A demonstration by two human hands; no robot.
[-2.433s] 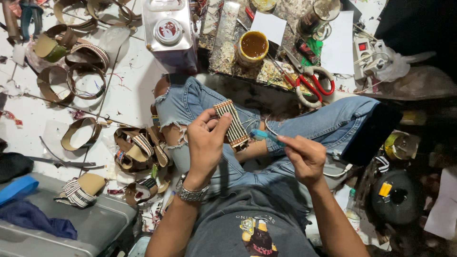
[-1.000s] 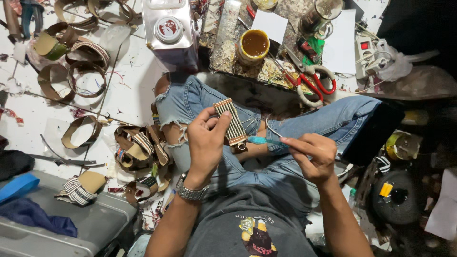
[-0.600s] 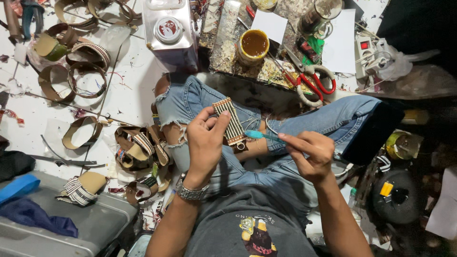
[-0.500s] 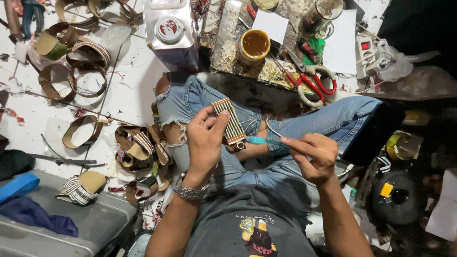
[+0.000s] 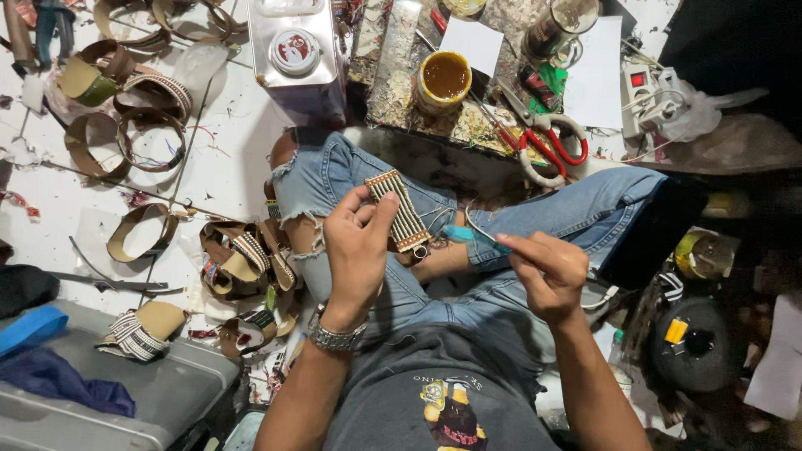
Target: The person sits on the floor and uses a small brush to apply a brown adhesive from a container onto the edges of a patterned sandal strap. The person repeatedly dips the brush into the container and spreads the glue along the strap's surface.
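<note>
I sit cross-legged in torn blue jeans. My left hand (image 5: 357,250), with a metal watch on the wrist, holds a small striped woven strip (image 5: 399,210) with a metal ring at its lower end. My right hand (image 5: 543,269) pinches a thin blue-handled tool (image 5: 469,236) whose tip points left toward the strip's lower end. The two hands are a short gap apart above my lap.
A yellow pot of brown glue (image 5: 443,79) and red-handled scissors (image 5: 547,144) lie on a stained board ahead. A metal can (image 5: 296,54) stands beside it. Several brown bracelet bands (image 5: 125,125) litter the white floor at left, with a pile (image 5: 242,263) by my knee. A grey case (image 5: 125,401) sits lower left.
My right hand has shifted slightly, working the blue tool back and forth near the strip's end. My left hand keeps the strip in the same place.
</note>
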